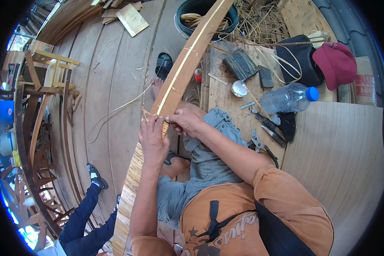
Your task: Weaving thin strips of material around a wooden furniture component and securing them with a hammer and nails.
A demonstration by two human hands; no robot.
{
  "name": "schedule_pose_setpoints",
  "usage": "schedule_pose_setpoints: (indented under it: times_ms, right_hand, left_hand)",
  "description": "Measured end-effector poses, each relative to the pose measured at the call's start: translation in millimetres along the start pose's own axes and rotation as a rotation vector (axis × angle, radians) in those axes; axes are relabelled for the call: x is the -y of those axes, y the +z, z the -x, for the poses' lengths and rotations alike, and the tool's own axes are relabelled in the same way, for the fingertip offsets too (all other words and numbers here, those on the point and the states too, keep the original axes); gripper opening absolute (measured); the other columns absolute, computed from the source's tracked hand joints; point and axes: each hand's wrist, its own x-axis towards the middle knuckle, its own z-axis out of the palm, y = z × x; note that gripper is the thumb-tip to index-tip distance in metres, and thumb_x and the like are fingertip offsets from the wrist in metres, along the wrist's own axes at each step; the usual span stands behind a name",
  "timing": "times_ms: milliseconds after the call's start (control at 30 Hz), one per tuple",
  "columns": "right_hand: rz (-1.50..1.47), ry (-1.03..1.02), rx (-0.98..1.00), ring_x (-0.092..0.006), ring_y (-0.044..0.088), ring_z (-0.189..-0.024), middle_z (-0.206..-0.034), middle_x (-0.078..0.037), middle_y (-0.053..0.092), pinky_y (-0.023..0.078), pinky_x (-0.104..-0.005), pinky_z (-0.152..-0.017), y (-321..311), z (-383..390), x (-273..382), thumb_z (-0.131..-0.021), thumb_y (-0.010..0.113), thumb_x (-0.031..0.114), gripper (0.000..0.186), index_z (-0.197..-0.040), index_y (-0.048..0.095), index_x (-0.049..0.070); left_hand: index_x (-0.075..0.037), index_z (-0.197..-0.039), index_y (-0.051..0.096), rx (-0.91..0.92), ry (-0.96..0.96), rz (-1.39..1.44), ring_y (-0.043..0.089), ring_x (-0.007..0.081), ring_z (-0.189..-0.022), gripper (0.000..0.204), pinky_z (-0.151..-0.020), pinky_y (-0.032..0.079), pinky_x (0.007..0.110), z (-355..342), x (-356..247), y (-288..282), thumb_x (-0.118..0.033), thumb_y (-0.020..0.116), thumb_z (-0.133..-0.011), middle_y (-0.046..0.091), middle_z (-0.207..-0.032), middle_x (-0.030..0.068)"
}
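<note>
A long brown wooden board (181, 79) slants from the top of the head view down past my left side. A pale strip (193, 45) runs along its middle, tucked under small cross loops. Below my hands the board is closely wrapped in yellowish cane (131, 173). My left hand (152, 138) is closed over the board where the wrapping ends, its fingertips pressing on the top face. Against the right edge, my right hand (187, 121) has its fingers curled and pinched at the cane strip; its grip is partly hidden. A thin loose strand (111, 114) trails over the floor on the left.
On the right, a low plywood board (219, 91) carries a clear bottle (286, 98), a dark block (240, 65), a round tin (239, 88), knives (272, 134) and pliers (256, 141). Caps (335, 64) lie behind. A bucket (183, 30) stands ahead. Another person's legs (83, 209) are at lower left.
</note>
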Motion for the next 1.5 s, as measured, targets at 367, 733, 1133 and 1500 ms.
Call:
schedule_pose_setpoints:
  times_ms: [367,733,1133,1500]
  right_hand:
    - [0.618,-0.574,-0.297,-0.0103,0.054,-0.052,-0.072,-0.004,0.059,0.044,-0.0256,-0.048,-50.5,74.0,19.5,-0.086,0.058,0.014,0.014,-0.088,0.061,0.001]
    - [1.422,-0.425,-0.618,-0.0335,0.059,-0.084,-0.084,-0.014,0.06,0.047,-0.0427,-0.072,-173.1,118.6,-40.2,-0.081,0.06,0.012,0.01,-0.09,0.059,0.008]
    - [1.68,-0.39,-0.689,-0.0355,0.059,-0.084,-0.09,-0.015,0.054,0.047,-0.048,-0.067,-168.7,77.3,-35.7,-0.086,0.051,0.018,0.011,-0.085,0.055,0.008]
    - [1.269,-0.685,-0.682,-0.0397,0.056,-0.082,-0.09,-0.02,0.058,0.045,-0.0428,-0.072,-193.8,77.4,-43.9,-0.089,0.052,0.01,0.014,-0.099,0.055,0.002]
  left_hand:
    - [-0.012,-0.127,0.048,0.018,-0.04,-0.133,0.035,0.0315,-0.126,0.062,-0.099,0.03,0.052,9.8,-8.8,-6.2,-0.006,0.062,-0.066,0.041,-0.132,0.0046]
    - [-0.011,-0.126,0.05,-0.03,-0.015,-0.086,0.037,0.0316,-0.124,0.063,-0.099,0.031,0.048,11.4,-5.3,-4.9,-0.005,0.061,-0.065,0.044,-0.13,0.0049]
    - [-0.011,-0.125,0.05,-0.067,-0.005,-0.049,0.039,0.0343,-0.123,0.057,-0.097,0.031,0.05,10.1,-5.6,-5.7,-0.006,0.06,-0.068,0.047,-0.13,0.0061]
    - [-0.011,-0.122,0.051,-0.098,0.027,-0.042,0.037,0.0331,-0.123,0.055,-0.096,0.032,0.049,14.5,0.1,-6.8,-0.006,0.061,-0.068,0.046,-0.13,0.0056]
